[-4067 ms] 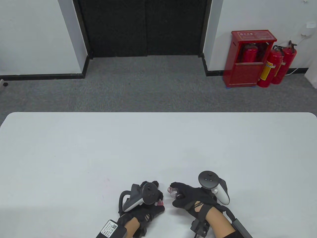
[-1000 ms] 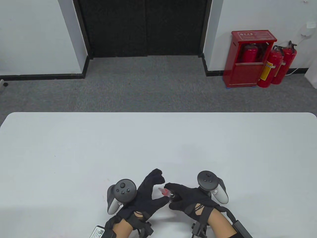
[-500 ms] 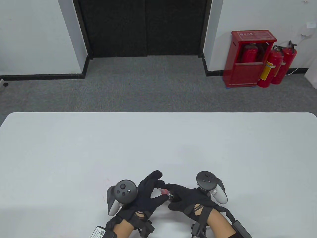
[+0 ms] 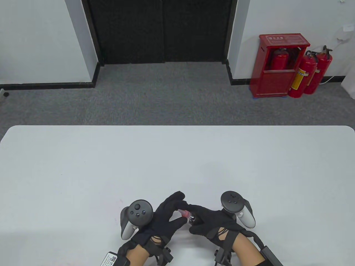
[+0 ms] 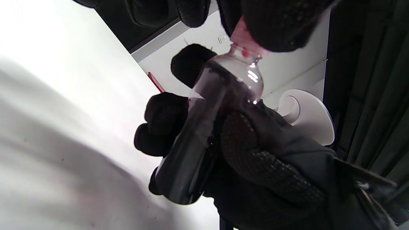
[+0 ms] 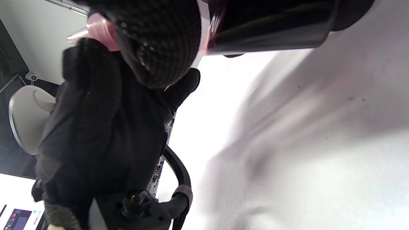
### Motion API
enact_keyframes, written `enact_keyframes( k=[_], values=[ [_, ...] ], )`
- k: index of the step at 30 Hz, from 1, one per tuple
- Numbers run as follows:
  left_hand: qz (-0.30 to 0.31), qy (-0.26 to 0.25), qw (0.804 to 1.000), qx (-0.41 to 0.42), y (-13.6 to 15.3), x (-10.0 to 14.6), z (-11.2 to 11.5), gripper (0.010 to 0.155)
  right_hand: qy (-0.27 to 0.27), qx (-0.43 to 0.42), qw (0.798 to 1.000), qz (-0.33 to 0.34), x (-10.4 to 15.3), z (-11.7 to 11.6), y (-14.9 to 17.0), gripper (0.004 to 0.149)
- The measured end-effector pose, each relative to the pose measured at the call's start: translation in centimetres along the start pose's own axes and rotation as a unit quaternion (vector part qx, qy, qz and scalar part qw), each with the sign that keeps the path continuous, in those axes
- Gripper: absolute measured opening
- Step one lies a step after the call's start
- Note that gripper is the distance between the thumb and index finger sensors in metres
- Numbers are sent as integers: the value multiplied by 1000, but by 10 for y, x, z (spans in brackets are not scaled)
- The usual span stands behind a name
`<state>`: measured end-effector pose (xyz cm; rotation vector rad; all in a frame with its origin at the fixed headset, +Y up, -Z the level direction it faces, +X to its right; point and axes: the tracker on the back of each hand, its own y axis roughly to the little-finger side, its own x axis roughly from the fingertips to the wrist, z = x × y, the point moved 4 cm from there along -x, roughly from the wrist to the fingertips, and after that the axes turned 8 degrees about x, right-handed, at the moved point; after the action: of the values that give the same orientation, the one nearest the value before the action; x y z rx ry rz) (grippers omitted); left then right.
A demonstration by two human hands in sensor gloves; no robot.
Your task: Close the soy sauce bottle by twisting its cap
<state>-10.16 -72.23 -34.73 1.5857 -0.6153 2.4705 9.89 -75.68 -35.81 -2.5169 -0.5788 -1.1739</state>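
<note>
Plastic is my guess for the soy sauce bottle (image 5: pixel 204 127): small, clear-walled, thin and glossy, part-filled with dark liquid, so it should weigh little and give slightly under a hard squeeze. The smooth wall looks slippery, though the dotted palms of the gloves ought to bite on it well enough. The body is the place to hold it against the turning; the cap (image 4: pixel 184 213), a pinkish-red tapered nozzle type, is best taken at its wider base, since the narrow tip offers little purchase for twisting.

The bottle is held off the table (image 4: pixel 177 155), close to its near edge and about midway along it, lying tilted with the cap pointing left and a little away from the person.

The right hand (image 4: pixel 213 221) wraps around the bottle body, fingers curled over the far side and thumb across the near side, palm turned towards the left. In the left wrist view its thumb presses across the dark wall just below the shoulder.

The left hand (image 4: pixel 163 219) comes in from the opposite side. Its thumb and forefinger close on the cap in a pinch, while the other fingers (image 4: pixel 177 196) stand raised and loosely spread beyond it. The right wrist view shows the cap's pink base showing between the gloved fingers, seated on the neck; whether it is threaded fully down I cannot tell.
</note>
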Motion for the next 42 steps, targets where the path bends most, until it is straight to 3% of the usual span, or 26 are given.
enact_keyframes(
  k=[34,37,42],
  values=[
    [-9,48,998,45,1,-3,7,58,-12,11,1000,-5,0,-3,0,74],
    [-3,68,996,51,-1,-3,11,71,-9,14,1000,-5,0,-3,0,75],
    [2,47,999,6,-5,-2,11,104,-7,14,1000,-4,0,-2,-1,75]
  ],
)
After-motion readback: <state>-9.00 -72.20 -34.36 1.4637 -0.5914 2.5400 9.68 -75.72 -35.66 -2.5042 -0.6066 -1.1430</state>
